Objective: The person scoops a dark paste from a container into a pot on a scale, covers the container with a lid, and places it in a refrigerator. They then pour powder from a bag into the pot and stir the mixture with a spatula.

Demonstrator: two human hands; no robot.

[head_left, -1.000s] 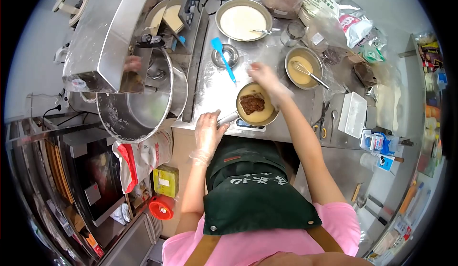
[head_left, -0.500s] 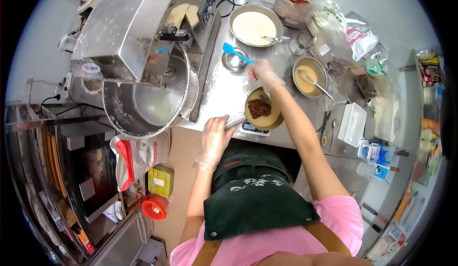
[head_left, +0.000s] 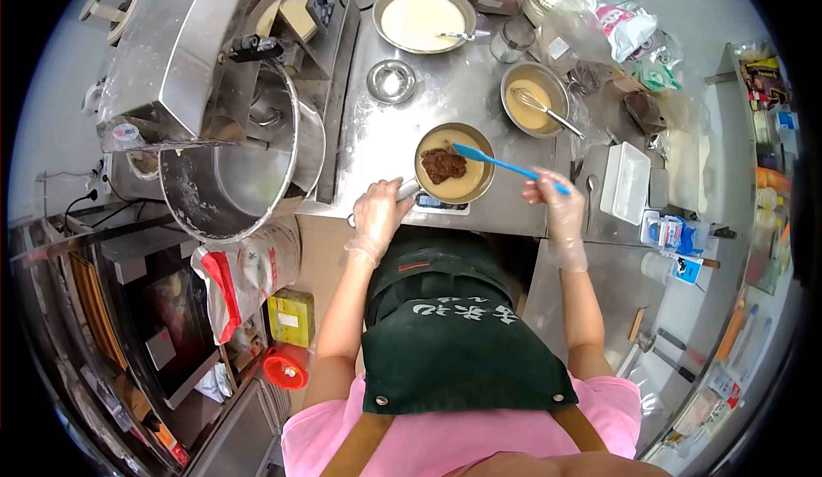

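Observation:
My left hand (head_left: 379, 213), in a clear glove, is wrapped round the handle (head_left: 408, 189) of a saucepan (head_left: 447, 131). Pale yellow batter (head_left: 467, 187) fills the bottom of the pan, with a dark brown paste (head_left: 442, 166) heaped on it. Under the pan shows a small digital scale (head_left: 442, 205). My right hand (head_left: 558, 210), gloved too, grips the end of a blue spatula (head_left: 514, 167). The spatula slants leftward across the pan's rim, and its blade is right at the edge of the brown paste.
Behind the pan lies a small metal bowl (head_left: 391, 81). A wide pan of cream-coloured liquid (head_left: 423, 20) and a bowl with a whisk (head_left: 548, 116) stand farther back. To the left is a large mixer bowl (head_left: 175, 194); at right, a white tray (head_left: 623, 182) and several bags.
My right hand has come back from the small metal bowl to the right of the saucepan, bringing the spatula over the paste. My left hand stays on the handle. The camera view has shifted.

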